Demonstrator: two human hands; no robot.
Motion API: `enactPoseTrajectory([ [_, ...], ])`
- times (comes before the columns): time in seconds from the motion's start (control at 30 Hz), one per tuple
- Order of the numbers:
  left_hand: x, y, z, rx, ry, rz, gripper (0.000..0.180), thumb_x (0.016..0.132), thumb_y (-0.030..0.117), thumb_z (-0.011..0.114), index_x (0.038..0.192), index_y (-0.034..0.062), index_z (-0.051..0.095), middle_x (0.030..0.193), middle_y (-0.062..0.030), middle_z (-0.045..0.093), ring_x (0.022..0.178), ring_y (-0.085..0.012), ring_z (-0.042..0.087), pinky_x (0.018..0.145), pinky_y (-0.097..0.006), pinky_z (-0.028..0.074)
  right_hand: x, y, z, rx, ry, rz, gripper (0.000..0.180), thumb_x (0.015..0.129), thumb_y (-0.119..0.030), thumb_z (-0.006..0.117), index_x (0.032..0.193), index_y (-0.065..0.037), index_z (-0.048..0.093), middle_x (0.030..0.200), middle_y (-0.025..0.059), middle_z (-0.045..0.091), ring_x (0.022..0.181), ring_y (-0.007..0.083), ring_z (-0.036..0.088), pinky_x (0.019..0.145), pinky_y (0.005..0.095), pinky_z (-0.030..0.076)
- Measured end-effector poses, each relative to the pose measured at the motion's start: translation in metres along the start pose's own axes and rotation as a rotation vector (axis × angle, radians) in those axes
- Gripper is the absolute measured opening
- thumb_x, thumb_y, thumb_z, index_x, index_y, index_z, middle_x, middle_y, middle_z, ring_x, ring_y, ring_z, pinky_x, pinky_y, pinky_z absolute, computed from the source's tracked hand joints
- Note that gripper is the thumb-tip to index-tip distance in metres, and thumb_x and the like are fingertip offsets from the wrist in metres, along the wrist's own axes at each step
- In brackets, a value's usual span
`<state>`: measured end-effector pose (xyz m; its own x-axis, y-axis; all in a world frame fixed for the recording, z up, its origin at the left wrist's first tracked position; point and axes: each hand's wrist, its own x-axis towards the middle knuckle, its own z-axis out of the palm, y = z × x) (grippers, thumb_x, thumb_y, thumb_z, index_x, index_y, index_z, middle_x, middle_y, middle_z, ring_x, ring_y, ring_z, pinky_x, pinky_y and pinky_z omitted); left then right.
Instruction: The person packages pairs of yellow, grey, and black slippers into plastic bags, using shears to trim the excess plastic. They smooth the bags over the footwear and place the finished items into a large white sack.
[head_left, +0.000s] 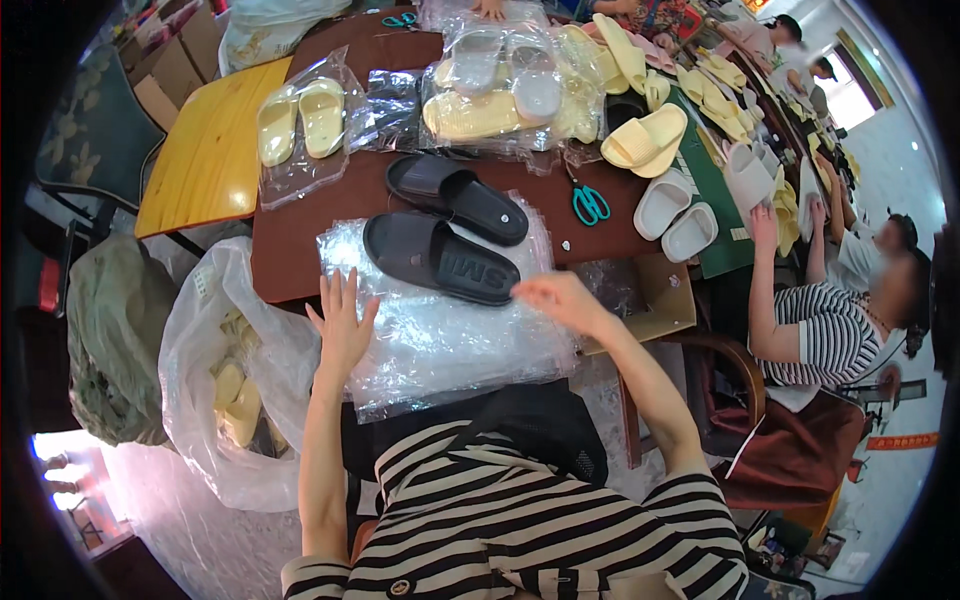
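Observation:
A pair of black slippers lies on a stack of clear plastic bags point(420, 350) at the table edge in front of me. The nearer black slipper point(440, 262) and the farther black slipper point(460, 200) both point left-to-right, side by side. My left hand point(345, 320) is spread flat on the bags' left edge, holding nothing. With fingers drawn together, my right hand point(562, 303) grips the right end of the nearer slipper; the exact fingertip contact is small in view.
Bagged yellow slippers point(300, 122) and bagged grey slippers point(505, 75) lie farther back. Teal-handled scissors point(590, 205) and loose grey slippers point(675, 215) are at the right. A cardboard box point(670, 295) stands below the right edge. A plastic sack point(190, 350) holds yellow slippers. Co-workers sit at right.

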<state>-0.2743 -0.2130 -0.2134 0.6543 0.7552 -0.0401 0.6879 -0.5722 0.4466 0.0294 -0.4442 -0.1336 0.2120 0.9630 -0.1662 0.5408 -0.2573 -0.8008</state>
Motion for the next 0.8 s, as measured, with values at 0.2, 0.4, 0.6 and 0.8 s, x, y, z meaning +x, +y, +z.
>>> enactPoseTrajectory([
  [0.2, 0.047, 0.087, -0.02, -0.154, 0.157, 0.32, 0.05, 0.091, 0.025, 0.065, 0.136, 0.005, 0.053, 0.149, -0.0152, 0.042, 0.145, -0.0343, 0.029, 0.115, -0.062, 0.018, 0.087, 0.091, -0.028, -0.16, 0.51, -0.08, 0.018, 0.088, -0.01, 0.063, 0.102, -0.002, 0.071, 0.094, 0.012, 0.07, 0.084, 0.0274, 0.067, 0.076, 0.0346, 0.053],
  [0.4, 0.105, 0.134, 0.035, -0.053, 0.396, 0.487, 0.036, 0.084, 0.014, 0.068, 0.118, 0.003, 0.06, 0.122, -0.0125, 0.059, 0.125, -0.0308, 0.049, 0.11, -0.047, 0.034, 0.112, 0.158, -0.066, -0.534, 0.951, 0.16, 0.029, 0.082, 0.002, 0.058, 0.109, -0.008, 0.066, 0.115, 0.018, 0.058, 0.109, 0.039, 0.054, 0.094, 0.0454, 0.046],
  [0.6, 0.115, 0.133, 0.054, -0.154, 0.467, 0.4, 0.018, 0.082, 0.011, 0.069, 0.1, 0.0074, 0.064, 0.105, -0.0086, 0.06, 0.108, -0.0286, 0.055, 0.1, -0.044, 0.037, 0.094, 0.188, -0.1, -0.79, 0.596, 0.476, 0.05, 0.082, -0.007, 0.062, 0.13, -0.007, 0.05, 0.115, 0.0232, 0.057, 0.105, 0.0432, 0.058, 0.09, 0.0515, 0.05],
  [0.8, 0.112, 0.136, 0.046, -0.225, 0.549, 0.434, 0.008, 0.083, 0.008, 0.068, 0.091, 0.0068, 0.067, 0.104, -0.0068, 0.062, 0.111, -0.0287, 0.055, 0.1, -0.044, 0.038, 0.078, 0.172, -0.119, -0.55, 0.361, 0.433, 0.06, 0.075, -0.022, 0.07, 0.129, -0.001, 0.054, 0.117, 0.024, 0.063, 0.108, 0.0406, 0.063, 0.09, 0.0466, 0.052],
])
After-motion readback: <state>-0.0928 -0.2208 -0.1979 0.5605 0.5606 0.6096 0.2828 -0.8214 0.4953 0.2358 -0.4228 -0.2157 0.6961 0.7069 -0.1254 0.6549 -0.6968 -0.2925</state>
